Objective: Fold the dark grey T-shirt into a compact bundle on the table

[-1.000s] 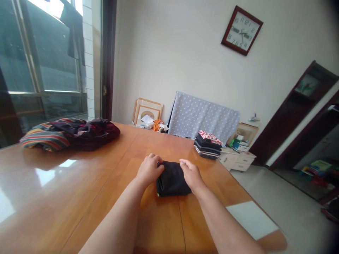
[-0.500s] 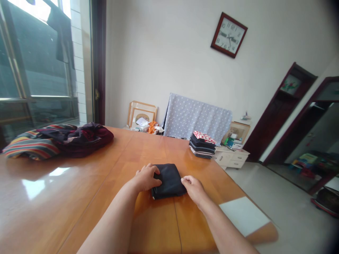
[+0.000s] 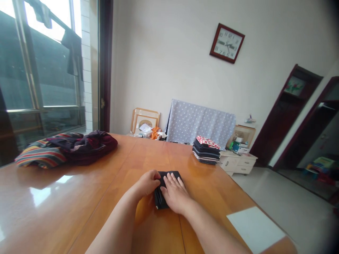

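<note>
A folded black garment [image 3: 160, 201] lies on the wooden table in front of me, a small dark bundle partly covered by my hands. My left hand [image 3: 148, 182] is closed in a pinch at the garment's upper left edge. Flat across the top of it rests my right hand [image 3: 175, 193], fingers stretched out and slightly spread, hiding the middle and right of the cloth. Loose folds show along the garment's left side.
A neat stack of folded clothes [image 3: 206, 150], red-and-white on top, stands at the table's far right edge. Rumpled dark and striped clothes [image 3: 87, 146] lie at the left. A pale sheet [image 3: 255, 227] lies at the right edge of the table [image 3: 132, 155].
My right hand has moved from the garment's right edge onto its top and opened flat. The garment looks narrower. My left hand has gone from spread fingers to a pinch at the left edge.
</note>
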{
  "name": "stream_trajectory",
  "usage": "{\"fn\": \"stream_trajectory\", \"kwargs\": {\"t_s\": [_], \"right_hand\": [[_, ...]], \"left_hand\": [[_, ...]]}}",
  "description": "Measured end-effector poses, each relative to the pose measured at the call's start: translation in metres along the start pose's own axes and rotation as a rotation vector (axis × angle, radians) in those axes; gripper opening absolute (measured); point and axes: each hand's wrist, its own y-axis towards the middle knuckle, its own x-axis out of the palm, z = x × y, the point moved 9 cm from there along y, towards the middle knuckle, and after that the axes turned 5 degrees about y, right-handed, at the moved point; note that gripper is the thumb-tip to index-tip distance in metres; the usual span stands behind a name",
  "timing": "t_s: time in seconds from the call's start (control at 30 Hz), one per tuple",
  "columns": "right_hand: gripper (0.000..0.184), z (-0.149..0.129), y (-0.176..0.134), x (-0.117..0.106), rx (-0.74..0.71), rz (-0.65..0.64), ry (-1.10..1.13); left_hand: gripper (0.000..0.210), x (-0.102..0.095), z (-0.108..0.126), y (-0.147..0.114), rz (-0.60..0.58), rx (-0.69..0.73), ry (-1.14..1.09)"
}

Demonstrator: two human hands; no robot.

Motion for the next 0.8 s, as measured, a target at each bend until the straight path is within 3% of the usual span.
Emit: {"fn": "stream_trajectory", "kwargs": {"t_s": [0.27,0.43,0.57,0.67,0.8], "right_hand": [[0.068,0.006,-0.002,0.010,0.039,-0.043,-0.059],[0.069,0.003,0.007,0.002,0.026,-0.088,-0.059],[0.065,-0.017,0.015,-0.007,-0.023,-0.033,-0.074],[0.065,-0.033,0.016,0.007,-0.066,-0.043,-0.075],[0.067,-0.035,0.012,0.029,-0.036,-0.027,-0.113]], "left_hand": [[0.012,-0.026,-0.042,0.008,0.221,-0.260,-0.016],[0.013,-0.032,-0.049,0.007,0.278,-0.296,-0.041],[0.013,-0.032,-0.050,0.007,0.296,-0.301,-0.050],[0.013,-0.032,-0.050,0.007,0.298,-0.305,-0.052],[0.014,-0.029,-0.048,0.007,0.284,-0.305,-0.055]]}}
